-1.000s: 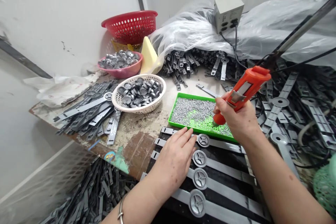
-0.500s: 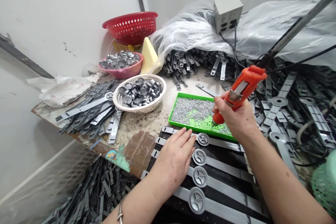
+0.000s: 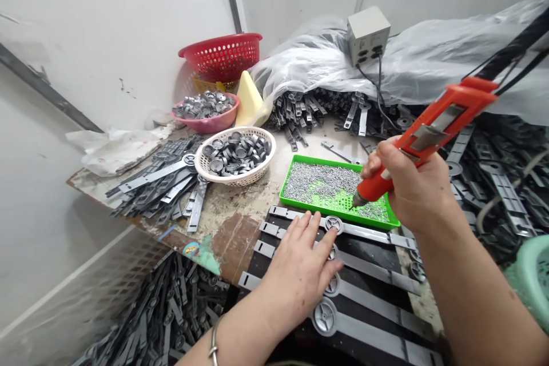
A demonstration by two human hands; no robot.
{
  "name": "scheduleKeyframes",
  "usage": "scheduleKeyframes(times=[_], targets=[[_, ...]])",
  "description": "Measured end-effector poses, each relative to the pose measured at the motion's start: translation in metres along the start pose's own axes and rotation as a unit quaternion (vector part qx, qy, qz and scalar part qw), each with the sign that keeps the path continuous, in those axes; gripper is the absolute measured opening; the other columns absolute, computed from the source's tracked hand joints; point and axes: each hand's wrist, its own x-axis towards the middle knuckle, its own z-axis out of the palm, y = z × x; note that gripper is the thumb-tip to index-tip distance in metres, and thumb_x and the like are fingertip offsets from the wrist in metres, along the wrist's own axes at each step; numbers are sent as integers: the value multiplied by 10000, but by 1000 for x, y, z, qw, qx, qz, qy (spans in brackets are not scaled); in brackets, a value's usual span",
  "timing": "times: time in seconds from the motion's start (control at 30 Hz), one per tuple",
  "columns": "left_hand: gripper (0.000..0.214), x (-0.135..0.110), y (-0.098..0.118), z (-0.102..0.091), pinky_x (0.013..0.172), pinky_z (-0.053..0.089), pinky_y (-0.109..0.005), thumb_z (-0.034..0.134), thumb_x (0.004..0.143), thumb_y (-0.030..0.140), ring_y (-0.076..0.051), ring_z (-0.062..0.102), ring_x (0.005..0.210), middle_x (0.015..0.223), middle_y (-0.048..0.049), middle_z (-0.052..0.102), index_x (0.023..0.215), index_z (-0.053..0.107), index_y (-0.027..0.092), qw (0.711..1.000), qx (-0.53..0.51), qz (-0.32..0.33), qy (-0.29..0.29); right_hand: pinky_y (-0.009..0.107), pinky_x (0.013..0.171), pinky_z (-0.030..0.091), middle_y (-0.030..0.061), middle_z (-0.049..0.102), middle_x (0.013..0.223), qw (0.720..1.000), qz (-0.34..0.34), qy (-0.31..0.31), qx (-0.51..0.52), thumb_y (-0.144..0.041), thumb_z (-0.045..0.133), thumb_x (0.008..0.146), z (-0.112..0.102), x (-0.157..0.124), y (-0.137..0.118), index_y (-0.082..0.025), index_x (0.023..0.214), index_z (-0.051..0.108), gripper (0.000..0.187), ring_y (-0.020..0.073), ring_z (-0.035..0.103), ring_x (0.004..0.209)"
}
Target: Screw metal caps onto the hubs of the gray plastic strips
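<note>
My right hand [image 3: 412, 183] is wrapped round an orange electric screwdriver [image 3: 424, 131], its tip pointing down over the green tray [image 3: 285, 183]. Small silver screws [image 3: 326, 180] fill much of that tray, with bare perforated floor showing near the bit. Fingers spread, my left hand [image 3: 302, 251] lies flat across several grey plastic strips [image 3: 364, 229], each with a round spoked hub in its middle. The strips lie side by side on a black board [image 3: 392, 260]. My left hand partly covers some of the hubs.
Left of the tray stands a white basket [image 3: 266, 166] of grey round caps, with a pink bowl [image 3: 234, 117] of similar parts behind. Loose strips [image 3: 158, 177] are piled at the left edge. A grey power box [image 3: 369, 34] with cables sits at the back. A green basket [image 3: 532, 269] is at right.
The screwdriver has tilted more, its body swinging right and up while its tip stays over the tray. My left hand's fingers have spread wider over the strips. The view has shifted slightly.
</note>
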Motion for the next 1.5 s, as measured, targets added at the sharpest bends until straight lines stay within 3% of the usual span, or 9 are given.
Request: scheduleKeyframes(times=[0.17,0.33,0.83,1.5], targets=[[764,2,13,16,1070,235,-605,465,815,685,-408,89,1384,1511,-218,194,1418,346,232,999,-19,-28,-23,315,483,491,-23,543,616,997,30,-55,43,-420,699,742,10,-15,-8,-243,764,543,237,149,555,539],[864,3,15,24,1092,159,-607,343,799,768,-393,51,1395,1509,-221,196,1432,317,180,999,-24,-34,-17,299,505,491,-19,550,635,996,49,-69,16,-437,705,731,12,-24,7,-223,789,524,286,143,565,561],[904,2,16,26,1123,89,-562,273,786,804,-367,24,1404,1527,-150,200,1454,275,195,997,-21,-53,-53,301,525,501,-27,557,620,997,28,-75,21,-400,712,733,18,-26,16,-223,778,539,251,137,567,554],[866,0,15,30,1128,107,-531,271,820,769,-348,44,1414,1538,-146,169,1458,256,182,998,9,-39,-39,289,525,507,-27,554,610,996,37,-73,24,-416,709,731,15,-26,18,-213,749,531,270,129,572,545]])
